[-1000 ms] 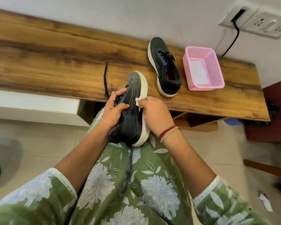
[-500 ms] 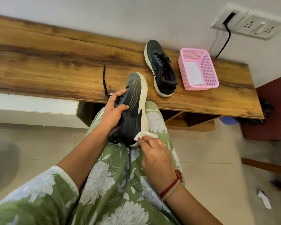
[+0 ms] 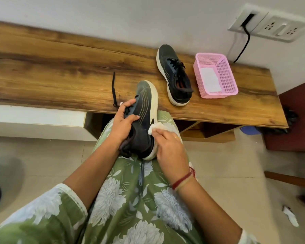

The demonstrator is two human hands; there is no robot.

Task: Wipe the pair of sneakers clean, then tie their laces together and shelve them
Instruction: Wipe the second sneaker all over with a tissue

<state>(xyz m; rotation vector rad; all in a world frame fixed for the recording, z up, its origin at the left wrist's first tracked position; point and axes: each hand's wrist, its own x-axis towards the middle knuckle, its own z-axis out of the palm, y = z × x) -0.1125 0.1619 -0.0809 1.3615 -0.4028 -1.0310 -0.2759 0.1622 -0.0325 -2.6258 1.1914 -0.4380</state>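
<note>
The held sneaker [image 3: 144,110] rests heel-down on the person's lap, toe pointing toward the wooden surface [image 3: 60,71]. The left hand [image 3: 123,124] grips it around the laced upper. The right hand [image 3: 169,147] pinches a white wipe [image 3: 152,128] against the shoe's side near the pale sole. The second sneaker [image 3: 174,74] lies on the surface, just beside a pink basket [image 3: 225,71] with a white sheet [image 3: 209,81] inside. A loose black lace [image 3: 114,88] trails on the surface to the left.
</note>
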